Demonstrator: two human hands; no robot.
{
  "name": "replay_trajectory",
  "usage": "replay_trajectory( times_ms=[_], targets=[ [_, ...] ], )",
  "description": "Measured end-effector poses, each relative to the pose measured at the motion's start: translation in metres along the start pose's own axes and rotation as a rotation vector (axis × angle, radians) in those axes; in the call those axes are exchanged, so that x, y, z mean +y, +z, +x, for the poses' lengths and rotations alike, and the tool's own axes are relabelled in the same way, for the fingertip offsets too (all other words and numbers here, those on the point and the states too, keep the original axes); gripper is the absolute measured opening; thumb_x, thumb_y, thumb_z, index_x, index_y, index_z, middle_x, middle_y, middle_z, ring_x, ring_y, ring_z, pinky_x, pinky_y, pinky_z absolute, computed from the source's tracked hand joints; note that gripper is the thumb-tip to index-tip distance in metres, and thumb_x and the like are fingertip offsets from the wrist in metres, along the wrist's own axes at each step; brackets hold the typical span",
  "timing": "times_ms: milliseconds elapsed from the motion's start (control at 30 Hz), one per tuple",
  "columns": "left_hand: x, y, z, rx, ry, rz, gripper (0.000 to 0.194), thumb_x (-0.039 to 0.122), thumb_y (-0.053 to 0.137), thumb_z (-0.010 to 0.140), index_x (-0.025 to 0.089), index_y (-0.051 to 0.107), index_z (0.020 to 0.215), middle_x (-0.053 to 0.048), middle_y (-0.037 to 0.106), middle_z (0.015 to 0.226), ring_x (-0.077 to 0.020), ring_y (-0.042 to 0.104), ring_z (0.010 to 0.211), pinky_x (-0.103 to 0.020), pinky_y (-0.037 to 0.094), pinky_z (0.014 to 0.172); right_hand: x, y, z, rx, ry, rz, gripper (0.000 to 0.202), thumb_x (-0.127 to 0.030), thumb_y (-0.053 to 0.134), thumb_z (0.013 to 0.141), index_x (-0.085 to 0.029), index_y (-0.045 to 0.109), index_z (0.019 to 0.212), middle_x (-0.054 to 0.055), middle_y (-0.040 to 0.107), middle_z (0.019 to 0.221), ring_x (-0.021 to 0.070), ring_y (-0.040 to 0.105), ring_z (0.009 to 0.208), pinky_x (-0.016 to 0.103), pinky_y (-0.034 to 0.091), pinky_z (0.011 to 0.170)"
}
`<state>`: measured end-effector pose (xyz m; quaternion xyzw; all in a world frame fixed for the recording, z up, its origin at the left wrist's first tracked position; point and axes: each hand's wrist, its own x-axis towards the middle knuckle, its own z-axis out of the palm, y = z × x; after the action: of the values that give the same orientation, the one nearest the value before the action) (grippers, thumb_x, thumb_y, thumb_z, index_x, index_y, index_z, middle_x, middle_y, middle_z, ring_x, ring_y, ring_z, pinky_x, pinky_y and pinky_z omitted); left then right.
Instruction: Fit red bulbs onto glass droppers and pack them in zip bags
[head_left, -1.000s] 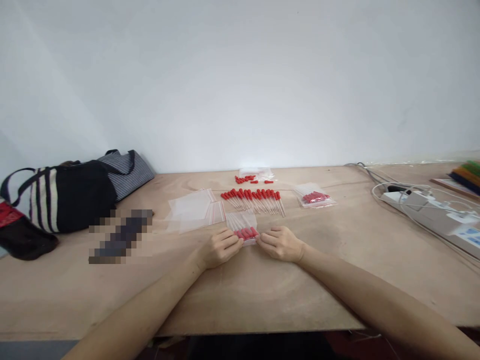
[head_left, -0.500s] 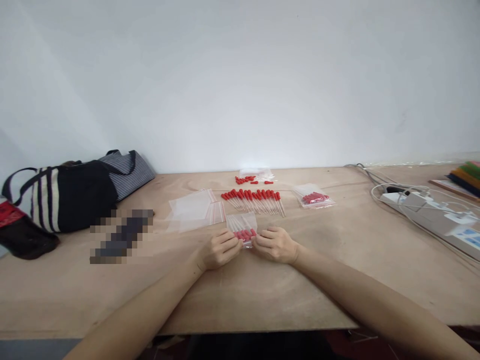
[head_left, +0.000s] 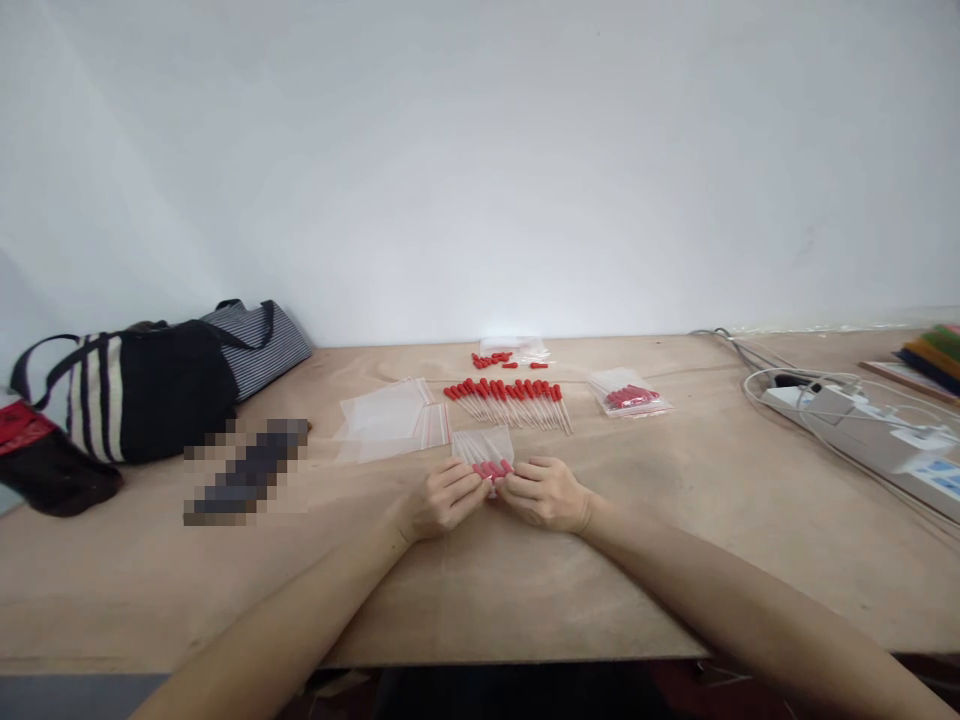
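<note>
A small clear zip bag (head_left: 482, 446) lies between my hands with several red-bulbed droppers inside, bulbs toward me. My left hand (head_left: 448, 497) pinches the near edge of the bag from the left. From the right, my right hand (head_left: 546, 494) pinches the same edge, its fingertips close to the left ones. The fingers hide part of that edge. Just beyond the bag lies a row of loose droppers (head_left: 506, 392) with red bulbs and thin pale stems. Flat clear zip bags (head_left: 382, 418) are spread to the left.
A filled bag of red-bulbed pieces (head_left: 631, 396) lies to the right. Loose red bulbs (head_left: 491, 359) and a clear bag (head_left: 525, 348) sit near the wall. A power strip (head_left: 862, 425) with cables is at right; a black striped bag (head_left: 161, 390) and dark bottle (head_left: 60, 465) stand left.
My hands have come slightly closer together along the bag's near edge. The bag stays in nearly the same place.
</note>
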<state>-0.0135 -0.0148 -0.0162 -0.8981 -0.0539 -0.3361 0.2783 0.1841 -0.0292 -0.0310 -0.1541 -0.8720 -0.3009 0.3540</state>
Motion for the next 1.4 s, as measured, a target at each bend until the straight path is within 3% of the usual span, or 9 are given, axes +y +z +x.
replay_trajectory(
  times_ms=[200,400,600,900,1200,1400],
  targets=[
    [-0.005,-0.008,-0.012,0.017,-0.103,-0.039,0.011,0.008,0.047,0.081,0.011,0.055,0.087,-0.005,0.061,0.069,-0.0122,0.055,0.062,-0.027,0.048,0.057,0.003,-0.005,-0.008,-0.033,0.203,0.032,0.018,-0.018,0.043,0.083,-0.017,0.061,0.078,0.001,0.057,0.064,0.0102,0.045,0.058,0.024,0.027,0.049],
    [-0.002,-0.015,-0.005,0.029,-0.148,-0.095,0.016,0.007,0.041,0.082,0.012,0.055,0.089,-0.004,0.062,0.067,-0.0117,0.055,0.060,-0.026,0.048,0.056,0.002,-0.005,-0.005,-0.077,0.343,0.127,0.019,-0.023,0.046,0.081,-0.019,0.062,0.073,0.002,0.059,0.065,0.0114,0.044,0.060,0.023,0.032,0.051],
    [0.000,-0.010,0.000,0.050,-0.204,-0.092,0.011,0.010,0.048,0.080,0.014,0.057,0.086,-0.001,0.060,0.065,-0.0105,0.054,0.060,-0.024,0.049,0.057,0.001,-0.003,-0.003,-0.045,0.316,0.119,0.021,-0.019,0.045,0.080,-0.017,0.061,0.067,0.002,0.057,0.060,0.0113,0.043,0.058,0.023,0.032,0.051],
    [0.002,-0.005,0.002,0.043,-0.170,-0.101,0.011,0.009,0.047,0.079,0.013,0.055,0.085,-0.003,0.060,0.068,-0.0122,0.055,0.063,-0.026,0.049,0.059,-0.003,-0.001,0.003,-0.055,0.293,0.100,0.022,-0.020,0.045,0.080,-0.018,0.061,0.066,0.001,0.056,0.058,0.0114,0.043,0.058,0.024,0.031,0.051],
    [0.005,0.000,0.007,-0.029,-0.027,-0.024,0.009,0.007,0.048,0.078,0.010,0.055,0.080,-0.004,0.060,0.067,-0.0135,0.055,0.062,-0.028,0.047,0.058,-0.006,-0.001,0.006,-0.059,0.165,0.043,0.026,-0.018,0.042,0.082,-0.016,0.054,0.059,-0.001,0.050,0.053,0.0095,0.041,0.054,0.025,0.023,0.048],
    [0.002,-0.003,-0.004,0.039,-0.042,0.002,0.008,0.007,0.049,0.079,0.012,0.054,0.083,-0.002,0.059,0.065,-0.0116,0.053,0.059,-0.028,0.045,0.056,0.002,-0.008,-0.011,-0.066,0.206,0.024,0.020,-0.017,0.041,0.083,-0.017,0.058,0.074,0.001,0.055,0.062,0.0108,0.043,0.059,0.025,0.026,0.051]
  ],
)
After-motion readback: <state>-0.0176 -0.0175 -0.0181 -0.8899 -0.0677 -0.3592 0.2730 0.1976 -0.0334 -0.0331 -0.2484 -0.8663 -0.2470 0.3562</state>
